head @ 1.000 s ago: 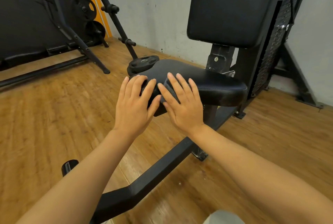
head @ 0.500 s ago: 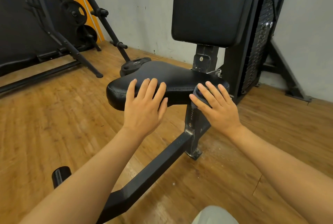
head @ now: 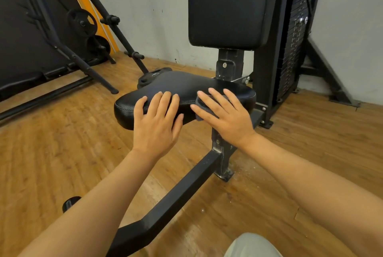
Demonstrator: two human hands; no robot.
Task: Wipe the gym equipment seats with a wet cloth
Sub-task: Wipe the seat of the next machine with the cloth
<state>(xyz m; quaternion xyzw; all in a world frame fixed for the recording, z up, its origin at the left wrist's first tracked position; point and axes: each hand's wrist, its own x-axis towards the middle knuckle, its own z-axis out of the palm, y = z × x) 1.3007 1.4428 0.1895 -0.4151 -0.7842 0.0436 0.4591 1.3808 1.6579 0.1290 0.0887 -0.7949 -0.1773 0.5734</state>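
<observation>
A black padded seat (head: 178,85) of a weight machine sits at mid frame, with its upright black back pad (head: 228,6) behind it. My left hand (head: 156,124) rests flat on the seat's near edge with its fingers straight. To its right, my right hand (head: 224,115) presses a dark grey cloth (head: 200,104) against the seat's near right edge with spread, straight fingers. Most of the cloth is hidden under that hand.
The machine's black base beam (head: 176,198) runs diagonally across the wooden floor (head: 62,153) toward me. A weight stack (head: 294,39) stands at the right behind the seat. A plate-loaded rack (head: 83,29) and a weight plate (head: 154,75) on the floor are at the left.
My right hand with the cloth slid along the seat's front edge to the right, then slightly back toward the middle. My left hand stayed on the near edge. The view shifted left.
</observation>
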